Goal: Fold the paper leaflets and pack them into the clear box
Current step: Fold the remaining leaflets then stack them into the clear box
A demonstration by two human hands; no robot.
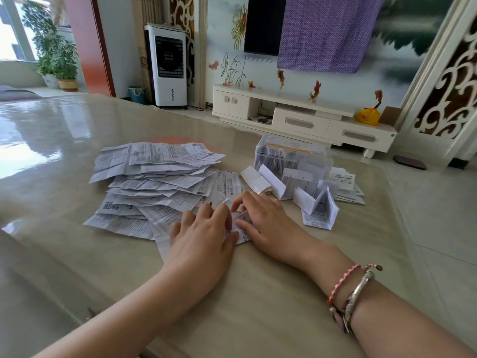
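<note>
Where both hands meet: a small leaflet (238, 220) lies flat on the surface (271, 301), mostly hidden beneath them.
Left hand (200, 235): palm down, fingers nearly straight, pressing on the leaflet's left part.
Right hand (263, 218): palm down, fingers bent, thumb and forefinger on the leaflet's edge; whether it pinches or only presses, cannot tell.
Unfolded leaflets (154, 177): loose, creased heap of thin printed sheets, left of and beyond the hands, edges overlapping and fanned.
Folded leaflets (320, 205): several tented and doubled pieces, standing or lying just right of the hands, crowding the approach to the box.
Clear box (293, 155): rectangular, transparent plastic, lid on, beyond the folded pieces; upright folded papers visible inside.
Surface: glossy, beige, reflective, smooth.
Wrist: pink cord bracelet (344, 281) and metal bangle (358, 293) on the right arm.
Background: white TV cabinet (304, 117), wall-mounted television (263, 24) partly draped by purple cloth (325, 32), white air cooler (170, 65), potted plant (55, 50).
</note>
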